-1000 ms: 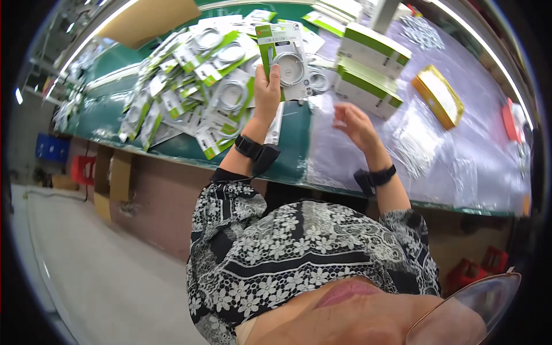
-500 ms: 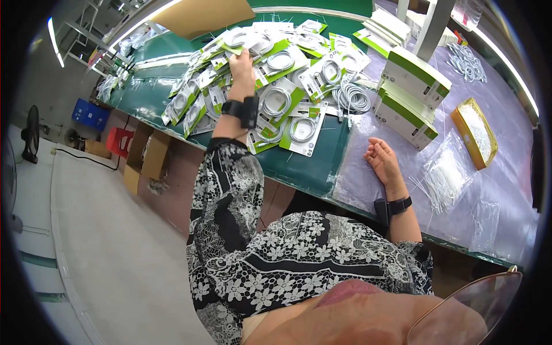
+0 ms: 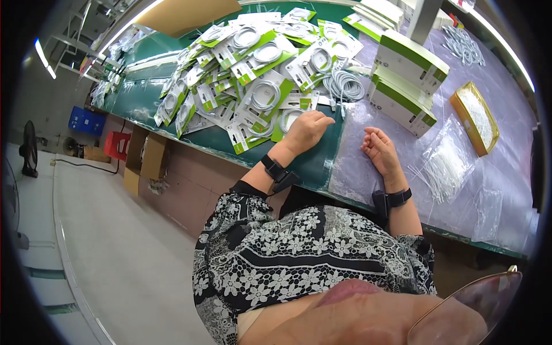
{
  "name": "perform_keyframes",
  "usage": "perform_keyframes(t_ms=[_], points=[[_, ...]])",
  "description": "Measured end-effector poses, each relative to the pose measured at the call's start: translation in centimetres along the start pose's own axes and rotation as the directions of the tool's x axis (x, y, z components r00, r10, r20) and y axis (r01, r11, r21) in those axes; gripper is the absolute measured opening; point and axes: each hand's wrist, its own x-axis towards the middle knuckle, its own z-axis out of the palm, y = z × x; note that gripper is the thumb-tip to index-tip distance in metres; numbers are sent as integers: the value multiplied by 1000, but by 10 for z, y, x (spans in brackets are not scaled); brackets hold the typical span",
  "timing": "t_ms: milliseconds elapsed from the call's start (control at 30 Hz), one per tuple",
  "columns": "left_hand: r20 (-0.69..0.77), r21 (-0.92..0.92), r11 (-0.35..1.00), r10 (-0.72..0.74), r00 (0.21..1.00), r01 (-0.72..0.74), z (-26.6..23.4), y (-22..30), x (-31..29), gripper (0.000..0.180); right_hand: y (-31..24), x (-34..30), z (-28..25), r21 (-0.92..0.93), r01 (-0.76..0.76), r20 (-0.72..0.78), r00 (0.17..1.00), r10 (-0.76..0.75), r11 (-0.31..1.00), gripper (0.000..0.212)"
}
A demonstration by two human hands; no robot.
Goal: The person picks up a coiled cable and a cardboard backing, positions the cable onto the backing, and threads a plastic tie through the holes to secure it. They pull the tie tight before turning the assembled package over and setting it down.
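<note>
Carded cable point(image 3: 286, 119) lay just beyond the nearer left hand point(image 3: 309, 132), fingers bunched, couldn't tell if gripping. Right hand's point(image 3: 380, 150) curled loosely, empty.

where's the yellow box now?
Head view, right side: the yellow box lies up and right of the white strips and the right hand.

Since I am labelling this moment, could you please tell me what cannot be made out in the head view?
All in the head view:
- Left hand: its fingertips and any grip, hidden by its own back.
- White-and-green flat cable card: the portion covered by that hand.
- Brown cardboard sheet: its far end, cut off by the top edge.
</note>
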Motion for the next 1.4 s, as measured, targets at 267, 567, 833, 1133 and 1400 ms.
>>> perform_keyframes(t_ms=[267,567,833,1133,1400], points=[[-11,-63,972,-227,974,226,41,-18,3,16,-5,2,0,93,24,27,999,-26,995,24],[-128,219,882,-397,909,417,35,-42,74,18,-16,6,-4,164,14,32,999,-19,986,25],[-129,470,698,-551,824,540,59,-63,98,29,-13,8,-1,128,26,4,1000,-27,991,26],[-159,122,953,-256,954,276,13,6,80,15,-12,-2,2,-183,123,36,992,-118,975,30],[-94,119,951,298,950,-287,36,64,44,17,-6,2,20,351,194,9,978,-210,916,30]])
